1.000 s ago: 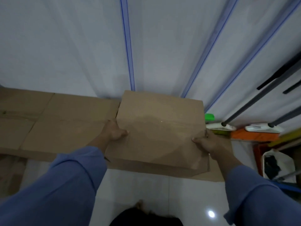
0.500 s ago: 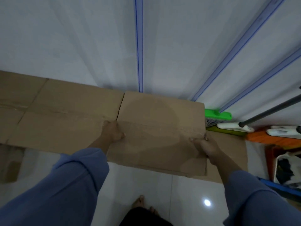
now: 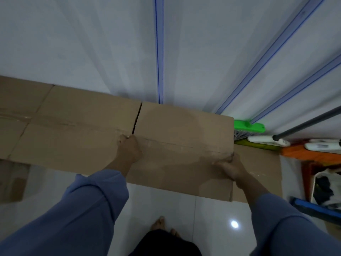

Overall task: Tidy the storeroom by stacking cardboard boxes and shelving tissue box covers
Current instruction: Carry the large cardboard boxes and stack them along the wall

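Both hands, left hand [image 3: 129, 152] and right hand [image 3: 229, 166], grip the flattened cardboard box [image 3: 184, 145], now lowered flush beside the other flattened box [image 3: 73, 126] at centre frame, nearly stacked.

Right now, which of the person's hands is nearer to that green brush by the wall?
The right hand. It grips the cardboard box's right edge, just below and left of the green brush. The left hand holds the box's opposite side, much farther away.

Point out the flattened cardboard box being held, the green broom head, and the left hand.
flattened cardboard box [image 3: 184, 126], head view, on its bare upper panel.
green broom head [image 3: 249, 126], head view, on the green plastic block.
left hand [image 3: 129, 150], head view, on the back of the hand.
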